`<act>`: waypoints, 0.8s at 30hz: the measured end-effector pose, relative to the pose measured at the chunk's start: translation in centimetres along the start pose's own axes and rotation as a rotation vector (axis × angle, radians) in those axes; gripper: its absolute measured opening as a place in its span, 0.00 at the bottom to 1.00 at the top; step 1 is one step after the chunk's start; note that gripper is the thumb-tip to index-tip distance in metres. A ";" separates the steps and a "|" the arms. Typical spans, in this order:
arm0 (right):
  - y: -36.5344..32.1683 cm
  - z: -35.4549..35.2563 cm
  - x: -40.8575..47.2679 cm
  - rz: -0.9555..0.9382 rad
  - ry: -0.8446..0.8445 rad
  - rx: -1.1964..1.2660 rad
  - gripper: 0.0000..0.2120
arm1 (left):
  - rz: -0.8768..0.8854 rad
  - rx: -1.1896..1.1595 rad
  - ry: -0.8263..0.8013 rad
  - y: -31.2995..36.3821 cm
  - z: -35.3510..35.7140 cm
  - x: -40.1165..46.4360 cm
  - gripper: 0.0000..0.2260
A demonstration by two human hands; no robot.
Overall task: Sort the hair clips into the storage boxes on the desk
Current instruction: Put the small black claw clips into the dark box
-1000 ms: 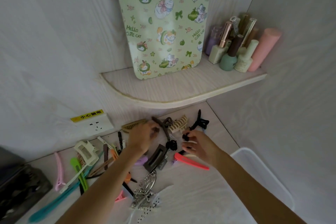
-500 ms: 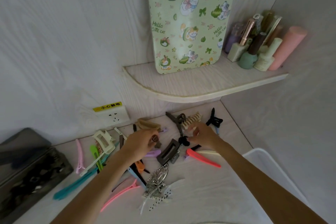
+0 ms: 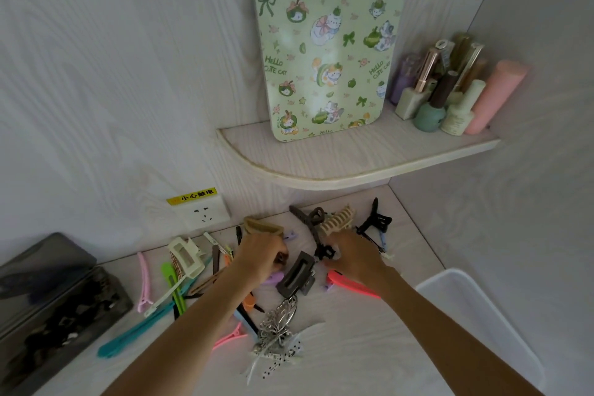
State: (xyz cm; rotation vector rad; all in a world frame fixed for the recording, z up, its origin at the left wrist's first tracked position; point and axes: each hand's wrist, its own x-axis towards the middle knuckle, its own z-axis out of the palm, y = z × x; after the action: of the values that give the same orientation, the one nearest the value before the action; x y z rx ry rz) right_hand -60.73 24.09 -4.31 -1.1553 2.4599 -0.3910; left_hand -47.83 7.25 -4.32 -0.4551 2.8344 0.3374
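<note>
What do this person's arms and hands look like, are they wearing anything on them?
Both forearms are bare as far as the picture shows: no sleeves, gloves, watch or bracelet in view. The left hand and right hand show no rings that I can make out, though the fingers are partly hidden among the hair clips.

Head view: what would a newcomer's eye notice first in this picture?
First, the tall green cat-patterned board standing on the corner shelf, with nail polish bottles to its right. Below it, both hands, left hand and right hand, reach into a colourful pile of hair clips on the desk. A white box waits at right.
</note>
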 end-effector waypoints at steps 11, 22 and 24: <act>-4.5 -2.5 1.3 0.274 -0.236 0.639 0.06 | -0.020 -0.384 0.346 -1.9 -1.9 -3.7 0.11; -28.5 6.2 1.2 0.116 -0.527 0.934 0.08 | -0.629 -0.739 0.684 -17.6 0.1 -22.4 0.06; -31.9 8.3 1.4 0.054 -0.505 0.864 0.09 | -0.693 -0.691 0.645 -19.9 0.8 -25.3 0.06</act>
State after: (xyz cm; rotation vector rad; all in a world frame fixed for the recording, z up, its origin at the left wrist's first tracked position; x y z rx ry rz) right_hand -36.35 2.51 1.09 -0.6867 1.5933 -0.8991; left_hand -17.75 -4.02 -1.70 -1.9043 2.7585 1.1810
